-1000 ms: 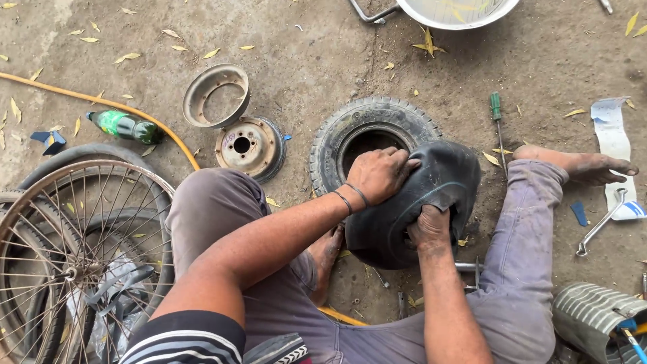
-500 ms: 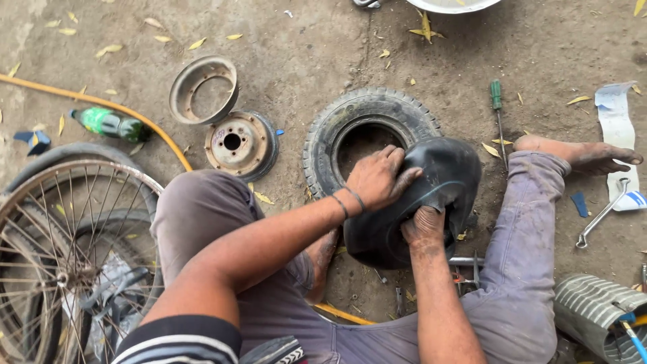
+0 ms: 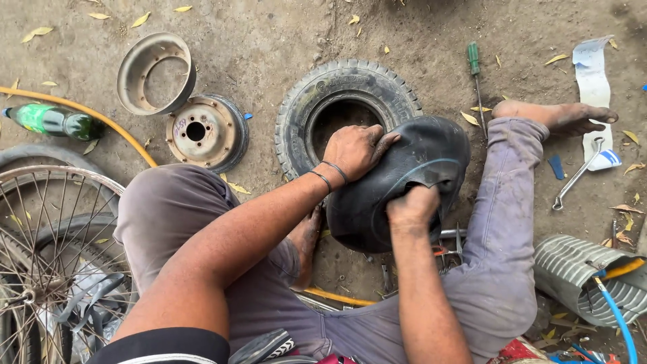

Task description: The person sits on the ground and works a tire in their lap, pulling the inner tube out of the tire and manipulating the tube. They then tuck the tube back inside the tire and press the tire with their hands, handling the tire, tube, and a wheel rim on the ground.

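Person's sitting on the dirt ground (image 3: 256,47) with legs spread, and both hands are on a floppy black rubber inner tube (image 3: 404,182) that's bunched up between the knees, right against the near edge of the small knobby black tyre (image 3: 347,101) lying flat in front. The left hand (image 3: 354,152) is curled over the tube's top left edge, fingers hooked down into the fold, so it's the hand closer to the tyre's open centre. The right hand (image 3: 412,207) is clenched on the tube's lower middle, a tight fist full of rubber (neither hand has any slack in it). The tube's long side runs roughly from lower left to upper right, and the tyre hole sits just up and left of it. Off to the left there's a green plastic bottle (image 3: 54,121) with a pale label band lying on its side by a yellow hose (image 3: 101,121), plus two rusty metal rim halves (image 3: 202,131). Upper right, a white paper strip (image 3: 594,74) with a blue end lies next to a silver spanner (image 3: 576,176).
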